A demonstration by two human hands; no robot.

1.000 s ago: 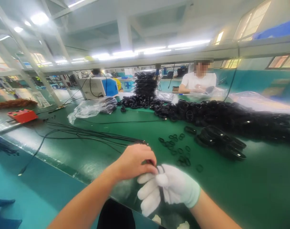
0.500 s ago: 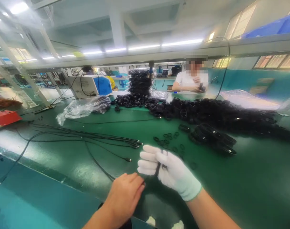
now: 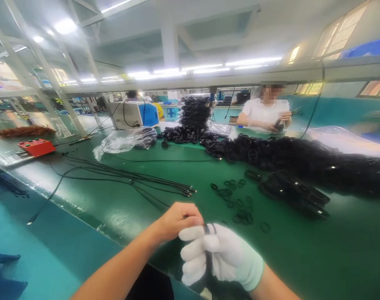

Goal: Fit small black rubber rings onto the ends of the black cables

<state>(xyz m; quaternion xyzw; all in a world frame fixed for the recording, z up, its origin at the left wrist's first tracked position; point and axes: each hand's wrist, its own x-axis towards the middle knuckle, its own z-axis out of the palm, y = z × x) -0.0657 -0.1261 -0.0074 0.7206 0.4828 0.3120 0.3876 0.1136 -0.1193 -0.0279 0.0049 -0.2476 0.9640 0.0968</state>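
My bare left hand (image 3: pixel 185 217) is closed, its fingers curled at the upper end of a bundled black cable (image 3: pixel 208 262). A length of cable leads to this hand from the left; its fingers hide the grip. My right hand (image 3: pixel 223 254), in a white glove, is wrapped round the bundle, with the thumb pressed across it. Thin black bands cross the gloved index finger. Left of the hands, several straight black cables (image 3: pixel 158 180) lie side by side, plug ends pointing right. Small black rings (image 3: pixel 229 192) are scattered beyond the glove.
Coiled black cables (image 3: pixel 286 156) form a long pile at the back right, with a few bundles in front. A clear plastic bag (image 3: pixel 123 141) and a red control box (image 3: pixel 36 147) lie to the left. Across the bench sits a co-worker (image 3: pixel 266 112) holding something dark.
My left hand has moved up to meet the gloved fingertips. The right hand has come lower and curled its fingers more around the black cable. The view has shifted left.
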